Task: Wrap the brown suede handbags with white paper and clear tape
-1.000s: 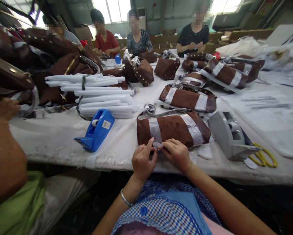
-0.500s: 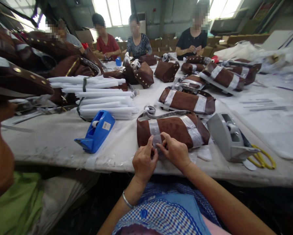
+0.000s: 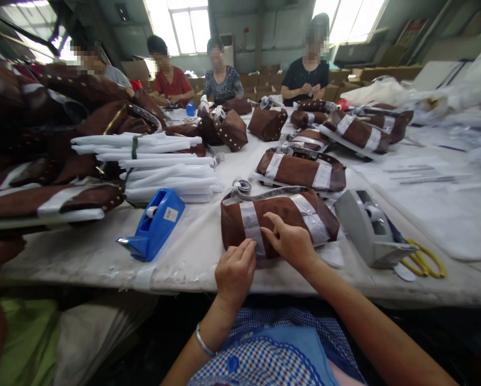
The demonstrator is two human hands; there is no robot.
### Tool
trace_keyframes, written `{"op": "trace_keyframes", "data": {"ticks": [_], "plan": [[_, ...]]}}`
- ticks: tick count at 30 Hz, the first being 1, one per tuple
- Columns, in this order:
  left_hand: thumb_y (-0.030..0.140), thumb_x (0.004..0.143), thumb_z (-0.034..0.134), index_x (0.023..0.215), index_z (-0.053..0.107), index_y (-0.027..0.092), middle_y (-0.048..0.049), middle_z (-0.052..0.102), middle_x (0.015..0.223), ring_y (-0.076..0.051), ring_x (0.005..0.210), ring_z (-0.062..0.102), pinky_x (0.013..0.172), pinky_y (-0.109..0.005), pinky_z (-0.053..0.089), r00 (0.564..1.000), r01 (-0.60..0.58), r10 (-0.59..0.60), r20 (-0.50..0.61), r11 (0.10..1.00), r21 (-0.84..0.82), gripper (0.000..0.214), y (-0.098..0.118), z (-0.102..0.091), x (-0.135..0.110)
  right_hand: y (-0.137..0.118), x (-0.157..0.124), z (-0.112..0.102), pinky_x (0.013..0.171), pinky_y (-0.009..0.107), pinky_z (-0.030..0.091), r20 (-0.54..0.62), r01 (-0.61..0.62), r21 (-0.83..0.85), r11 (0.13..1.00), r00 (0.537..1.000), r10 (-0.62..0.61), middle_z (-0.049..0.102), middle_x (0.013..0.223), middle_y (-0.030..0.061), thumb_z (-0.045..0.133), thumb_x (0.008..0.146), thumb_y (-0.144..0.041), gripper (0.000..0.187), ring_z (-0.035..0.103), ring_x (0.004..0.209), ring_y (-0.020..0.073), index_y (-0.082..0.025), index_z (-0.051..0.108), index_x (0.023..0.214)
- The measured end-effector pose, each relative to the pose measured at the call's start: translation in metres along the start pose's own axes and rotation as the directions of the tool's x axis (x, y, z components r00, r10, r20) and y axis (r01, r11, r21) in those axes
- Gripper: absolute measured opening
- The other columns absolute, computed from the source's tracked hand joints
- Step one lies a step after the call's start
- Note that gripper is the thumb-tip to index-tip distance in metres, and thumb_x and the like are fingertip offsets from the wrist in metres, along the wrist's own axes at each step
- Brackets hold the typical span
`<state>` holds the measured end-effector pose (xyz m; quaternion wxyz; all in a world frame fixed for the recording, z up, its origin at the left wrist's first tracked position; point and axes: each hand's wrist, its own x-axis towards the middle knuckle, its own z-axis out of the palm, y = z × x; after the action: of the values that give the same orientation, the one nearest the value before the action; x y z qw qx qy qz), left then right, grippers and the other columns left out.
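Note:
A brown handbag [image 3: 280, 217] lies on the white-covered table in front of me, with two pale wrapping strips round its body and its handle wrapped in clear plastic. My left hand [image 3: 235, 271] is at the lower end of the left strip [image 3: 250, 219], its fingers together and curled against it; the fingertips are partly hidden. Just to the right, my right hand [image 3: 292, 241] rests by the bag's front, open, with thumb and forefinger apart and nothing between them. A grey tape dispenser [image 3: 363, 230] stands right of the bag, a blue tape dispenser [image 3: 154, 225] to its left.
Yellow-handled scissors [image 3: 429, 260] lie beside the grey dispenser. Bundled white rolls [image 3: 164, 169] sit behind the blue one. More wrapped bags [image 3: 302, 169] are farther back. At left, a co-worker's hand [image 3: 1, 252] is under another bag [image 3: 51, 203]. Several people work across the table.
My hands have parted: both were pinched together at a clear piece on the left strip. The right fingers have opened, the left stay low. A co-worker's wrapped bag has come into view at left.

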<state>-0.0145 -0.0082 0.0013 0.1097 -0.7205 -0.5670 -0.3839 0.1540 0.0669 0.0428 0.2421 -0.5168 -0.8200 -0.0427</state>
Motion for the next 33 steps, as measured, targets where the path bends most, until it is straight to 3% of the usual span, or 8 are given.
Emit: {"op": "trace_keyframes", "data": {"ticks": [4, 8, 10, 13, 16, 20, 28, 33], "plan": [[0.019, 0.092, 0.061, 0.126, 0.065, 0.025, 0.0000, 0.072, 0.123, -0.021, 0.085, 0.067, 0.080, -0.036, 0.054, 1.000, -0.006, 0.006, 0.012, 1.000, -0.013, 0.035, 0.000, -0.003, 0.003, 0.063, -0.032, -0.048, 0.069, 0.027, 0.050, -0.208, -0.065, 0.055, 0.996, 0.975, 0.075, 0.077, 0.089, 0.0020, 0.058, 0.097, -0.038, 0.029, 0.073, 0.077, 0.0191, -0.023, 0.065, 0.121], [0.023, 0.093, 0.060, 0.131, 0.062, 0.025, 0.0024, 0.069, 0.128, -0.020, 0.089, 0.066, 0.083, -0.034, 0.051, 0.995, -0.002, -0.004, 0.098, 0.998, 0.061, 0.038, -0.004, -0.003, 0.003, 0.152, -0.072, -0.100, 0.107, 0.041, 0.044, -0.368, -0.331, -0.035, 0.943, 0.881, 0.296, 0.068, 0.125, 0.0125, 0.058, 0.093, -0.042, 0.035, 0.061, 0.120, 0.0286, -0.018, 0.067, 0.117], [0.024, 0.094, 0.060, 0.134, 0.060, 0.025, 0.0030, 0.068, 0.131, -0.020, 0.091, 0.066, 0.086, -0.034, 0.050, 0.992, -0.012, 0.003, 0.127, 0.997, 0.073, 0.040, -0.008, -0.002, 0.002, 0.187, -0.086, -0.114, 0.116, 0.048, 0.034, -0.356, -0.498, 0.016, 0.867, 0.808, 0.470, 0.058, 0.139, 0.0162, 0.061, 0.088, -0.047, 0.038, 0.049, 0.134, 0.0330, -0.016, 0.072, 0.108], [0.025, 0.095, 0.058, 0.136, 0.058, 0.023, 0.0015, 0.067, 0.132, -0.020, 0.093, 0.066, 0.089, -0.034, 0.048, 0.991, -0.044, 0.034, 0.127, 0.996, 0.072, 0.041, -0.011, -0.001, 0.002, 0.218, -0.094, -0.115, 0.121, 0.047, 0.023, -0.145, -0.696, 0.317, 0.645, 0.636, 0.758, 0.053, 0.146, 0.0130, 0.070, 0.079, -0.051, 0.034, 0.036, 0.144, 0.0339, -0.019, 0.076, 0.086], [0.026, 0.095, 0.057, 0.136, 0.058, 0.022, -0.0003, 0.067, 0.132, -0.020, 0.092, 0.066, 0.090, -0.035, 0.048, 0.991, -0.070, 0.061, 0.116, 0.995, 0.077, 0.041, -0.012, -0.001, 0.002, 0.223, -0.088, -0.105, 0.117, 0.046, 0.032, 0.062, -0.732, 0.535, 0.421, 0.531, 0.845, 0.055, 0.145, 0.0112, 0.075, 0.072, -0.055, 0.036, 0.040, 0.142, 0.0347, -0.020, 0.078, 0.078], [0.023, 0.096, 0.056, 0.139, 0.056, 0.023, 0.0010, 0.067, 0.133, -0.021, 0.092, 0.065, 0.091, -0.035, 0.047, 0.993, -0.066, 0.057, 0.105, 0.994, 0.087, 0.043, -0.012, 0.000, 0.002, 0.213, -0.077, -0.100, 0.096, 0.040, 0.054, 0.153, -0.684, 0.665, 0.299, 0.517, 0.842, 0.059, 0.140, 0.0145, 0.082, 0.062, -0.056, 0.044, 0.061, 0.121, 0.0334, -0.017, 0.079, 0.083], [0.024, 0.096, 0.057, 0.144, 0.050, 0.024, 0.0021, 0.066, 0.133, -0.021, 0.093, 0.064, 0.093, -0.035, 0.046, 0.991, -0.069, 0.062, 0.118, 0.996, 0.053, 0.049, -0.014, 0.000, 0.000, 0.171, -0.088, -0.140, 0.102, 0.031, 0.053, -0.037, -0.333, 0.920, 0.207, 0.453, 0.891, 0.065, 0.134, 0.0075, 0.092, 0.057, -0.041, 0.032, 0.064, 0.119, 0.0245, -0.020, 0.078, 0.076], [0.024, 0.096, 0.056, 0.148, 0.045, 0.028, 0.0027, 0.066, 0.133, -0.022, 0.093, 0.064, 0.093, -0.035, 0.046, 0.990, -0.064, 0.058, 0.126, 0.997, 0.045, 0.053, -0.015, 0.001, -0.001, 0.149, -0.125, -0.150, 0.092, 0.032, 0.060, 0.118, -0.391, 0.917, 0.073, 0.443, 0.889, 0.074, 0.112, 0.0113, 0.089, 0.064, -0.043, 0.035, 0.070, 0.105, 0.0240, -0.017, 0.079, 0.086]]}}
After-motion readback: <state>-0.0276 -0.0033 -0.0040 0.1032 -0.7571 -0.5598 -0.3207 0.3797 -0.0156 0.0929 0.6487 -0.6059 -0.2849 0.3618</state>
